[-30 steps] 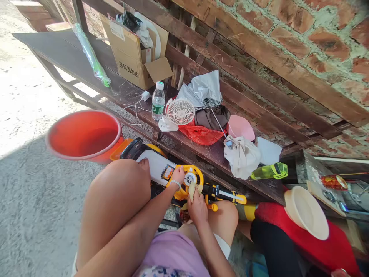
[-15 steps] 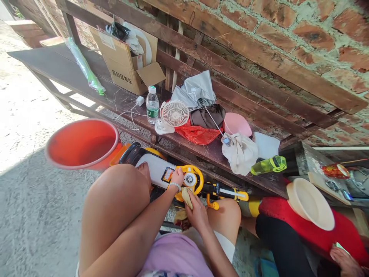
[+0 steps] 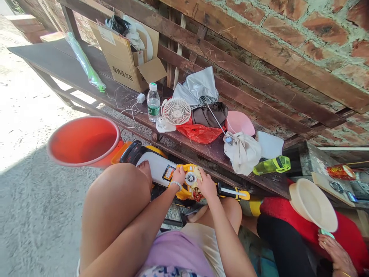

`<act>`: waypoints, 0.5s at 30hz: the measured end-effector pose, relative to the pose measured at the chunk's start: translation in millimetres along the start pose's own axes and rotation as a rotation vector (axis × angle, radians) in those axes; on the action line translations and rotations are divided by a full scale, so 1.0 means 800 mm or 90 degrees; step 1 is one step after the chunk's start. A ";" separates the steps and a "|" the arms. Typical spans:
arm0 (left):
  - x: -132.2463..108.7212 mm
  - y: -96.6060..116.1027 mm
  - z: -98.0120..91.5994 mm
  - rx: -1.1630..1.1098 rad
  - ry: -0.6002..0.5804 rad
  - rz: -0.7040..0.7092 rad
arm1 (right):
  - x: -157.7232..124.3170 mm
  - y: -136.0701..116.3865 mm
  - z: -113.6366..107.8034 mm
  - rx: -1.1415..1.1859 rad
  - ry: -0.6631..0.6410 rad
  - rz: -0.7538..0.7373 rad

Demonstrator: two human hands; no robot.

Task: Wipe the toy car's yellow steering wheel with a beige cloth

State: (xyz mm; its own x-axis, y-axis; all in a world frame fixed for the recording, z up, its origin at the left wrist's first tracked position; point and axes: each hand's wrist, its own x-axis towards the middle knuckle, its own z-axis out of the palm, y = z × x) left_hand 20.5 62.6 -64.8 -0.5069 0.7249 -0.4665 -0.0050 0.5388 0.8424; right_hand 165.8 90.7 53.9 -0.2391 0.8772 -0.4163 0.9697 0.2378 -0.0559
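Wiping should go best with the left hand gripping the toy steady while the right hand, clenched on the cloth, rubs small firm circles.

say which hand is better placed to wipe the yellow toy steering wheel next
Right. The right hand holds the pale yellow cloth pressed on the yellow plastic steering wheel, while the left hand, clothless, grips the wheel's left rim, apparently steadying it.
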 end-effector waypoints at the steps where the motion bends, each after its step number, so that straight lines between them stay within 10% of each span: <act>1: 0.000 0.000 0.000 -0.002 -0.003 0.001 | -0.010 0.003 0.010 0.005 0.004 0.013; 9: -0.001 0.002 0.000 -0.005 0.010 0.022 | -0.098 -0.006 0.071 0.107 -0.009 -0.006; 15: -0.004 0.005 -0.002 0.012 0.037 0.045 | -0.124 0.029 0.049 0.328 0.154 -0.128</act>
State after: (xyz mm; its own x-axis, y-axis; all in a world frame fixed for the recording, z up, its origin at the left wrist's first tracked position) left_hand 21.0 62.1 -59.3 -0.5550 0.7349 -0.3897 0.0477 0.4958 0.8671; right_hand 214.0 -7.2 58.5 -0.3664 0.9202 -0.1376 0.7890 0.2289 -0.5701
